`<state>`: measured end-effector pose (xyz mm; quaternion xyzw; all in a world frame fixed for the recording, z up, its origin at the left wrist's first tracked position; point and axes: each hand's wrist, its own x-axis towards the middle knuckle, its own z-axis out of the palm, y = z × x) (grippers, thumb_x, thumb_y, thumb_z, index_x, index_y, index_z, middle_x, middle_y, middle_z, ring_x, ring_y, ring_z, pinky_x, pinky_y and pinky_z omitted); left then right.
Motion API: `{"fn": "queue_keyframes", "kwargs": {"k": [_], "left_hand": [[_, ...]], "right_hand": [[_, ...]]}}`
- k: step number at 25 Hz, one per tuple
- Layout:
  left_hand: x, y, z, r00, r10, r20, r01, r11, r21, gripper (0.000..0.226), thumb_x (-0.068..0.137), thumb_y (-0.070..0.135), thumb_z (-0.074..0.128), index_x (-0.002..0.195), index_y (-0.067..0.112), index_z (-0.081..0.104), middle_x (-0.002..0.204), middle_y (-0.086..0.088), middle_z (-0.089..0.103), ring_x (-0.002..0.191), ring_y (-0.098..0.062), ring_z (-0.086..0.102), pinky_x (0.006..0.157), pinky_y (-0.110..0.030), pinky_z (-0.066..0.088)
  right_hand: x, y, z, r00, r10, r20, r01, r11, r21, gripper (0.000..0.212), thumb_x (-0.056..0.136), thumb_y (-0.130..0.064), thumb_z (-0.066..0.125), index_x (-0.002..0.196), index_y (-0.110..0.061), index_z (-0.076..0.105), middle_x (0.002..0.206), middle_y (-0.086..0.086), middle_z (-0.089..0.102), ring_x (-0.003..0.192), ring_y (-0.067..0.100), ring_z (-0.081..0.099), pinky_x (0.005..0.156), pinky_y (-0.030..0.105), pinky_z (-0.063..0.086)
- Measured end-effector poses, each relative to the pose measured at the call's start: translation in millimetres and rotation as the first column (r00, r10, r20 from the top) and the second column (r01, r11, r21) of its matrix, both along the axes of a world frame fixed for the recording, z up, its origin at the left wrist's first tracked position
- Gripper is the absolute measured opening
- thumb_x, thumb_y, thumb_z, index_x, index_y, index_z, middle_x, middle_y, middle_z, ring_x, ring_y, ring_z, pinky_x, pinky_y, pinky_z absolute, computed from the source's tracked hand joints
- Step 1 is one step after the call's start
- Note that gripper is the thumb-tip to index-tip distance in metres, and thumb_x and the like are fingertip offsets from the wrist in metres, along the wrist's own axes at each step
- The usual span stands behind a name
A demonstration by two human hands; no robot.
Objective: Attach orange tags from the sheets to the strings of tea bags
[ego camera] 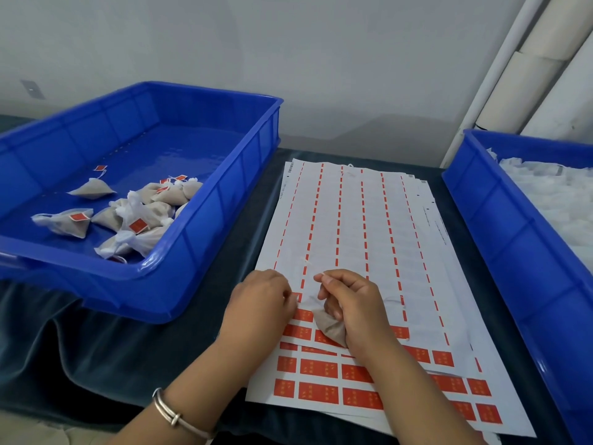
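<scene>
Over the tag sheets (pixel 353 226), right hand (pixel 353 303) fingers clutch a tea bag (pixel 330 329); left hand (pixel 260 300) fingers pinch an orange tag (pixel 296 297).

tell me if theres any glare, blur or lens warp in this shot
Head view: soft glare on the floor of the left blue bin; wide-angle bend shows in the tag sheets and the right blue bin; its white contents are washed out; both hands look fairly sharp.
</scene>
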<state>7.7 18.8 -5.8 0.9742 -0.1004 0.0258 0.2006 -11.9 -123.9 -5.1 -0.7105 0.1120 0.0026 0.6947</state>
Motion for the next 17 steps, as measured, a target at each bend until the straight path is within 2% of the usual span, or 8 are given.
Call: {"fn": "queue_keyframes", "kwargs": {"k": [3, 5, 10, 12, 15, 17], "left_hand": [[0, 4, 1, 0.994, 0.080, -0.073, -0.093, 0.976, -0.196, 0.009, 0.092, 0.039, 0.050, 0.089, 0.032, 0.054, 0.086, 0.014, 0.052, 0.077, -0.003, 0.054, 0.068, -0.013, 0.044], [3, 8, 3, 0.980, 0.132, -0.147, -0.168, 0.949, -0.268, 0.010, 0.092, 0.036, 0.050, 0.083, 0.035, 0.049, 0.084, 0.015, 0.050, 0.071, -0.002, 0.056, 0.058, -0.010, 0.040], [11, 20, 2, 0.932, 0.269, -0.243, -0.347, 0.856, -0.384, 0.015, 0.094, 0.031, 0.048, 0.079, 0.034, 0.048, 0.082, 0.008, 0.056, 0.070, -0.007, 0.058, 0.055, -0.016, 0.040], [14, 27, 4, 0.900, 0.330, -0.285, -0.434, 0.736, -0.519, 0.015, 0.094, 0.030, 0.048, 0.080, 0.033, 0.050, 0.084, 0.008, 0.057, 0.075, -0.007, 0.057, 0.060, -0.020, 0.043], [12, 35, 14, 0.851, 0.332, -0.407, -0.518, 0.408, -0.752, 0.014, 0.094, 0.028, 0.051, 0.081, 0.029, 0.057, 0.087, 0.009, 0.063, 0.082, -0.010, 0.063, 0.066, -0.024, 0.050], [7, 32, 21, 0.837, 0.286, -0.466, -0.535, 0.253, -0.806, 0.013, 0.092, 0.028, 0.054, 0.082, 0.027, 0.062, 0.085, 0.007, 0.066, 0.081, -0.011, 0.065, 0.061, -0.022, 0.050]], "right_hand": [[-1, 1, 0, 1.000, -0.007, -0.002, 0.007, 1.000, -0.010, 0.016, 0.091, -0.021, 0.059, 0.086, -0.029, 0.072, 0.066, -0.009, 0.066, 0.042, 0.003, 0.048, 0.049, 0.013, 0.046], [-2, 2, 0, 1.000, -0.006, -0.002, 0.006, 1.000, -0.025, 0.015, 0.090, -0.023, 0.059, 0.090, -0.032, 0.071, 0.068, -0.014, 0.067, 0.044, 0.002, 0.050, 0.051, 0.012, 0.047], [-4, 3, 3, 1.000, 0.011, -0.005, -0.011, 0.998, -0.059, 0.013, 0.089, -0.031, 0.058, 0.093, -0.035, 0.069, 0.061, -0.020, 0.064, 0.046, 0.001, 0.051, 0.051, 0.009, 0.044], [-4, 4, 4, 1.000, 0.010, -0.006, -0.010, 0.998, -0.055, 0.013, 0.086, -0.033, 0.060, 0.093, -0.033, 0.070, 0.061, -0.021, 0.064, 0.046, 0.001, 0.052, 0.052, 0.008, 0.045], [-6, 7, 7, 1.000, -0.008, -0.001, 0.008, 0.999, -0.042, 0.012, 0.082, -0.032, 0.065, 0.090, -0.028, 0.073, 0.070, -0.013, 0.070, 0.048, 0.003, 0.057, 0.052, 0.009, 0.046], [-9, 10, 11, 1.000, -0.014, 0.021, 0.015, 0.997, -0.071, 0.011, 0.081, -0.034, 0.065, 0.084, -0.027, 0.073, 0.070, -0.014, 0.070, 0.052, 0.002, 0.059, 0.052, 0.009, 0.046]]}}
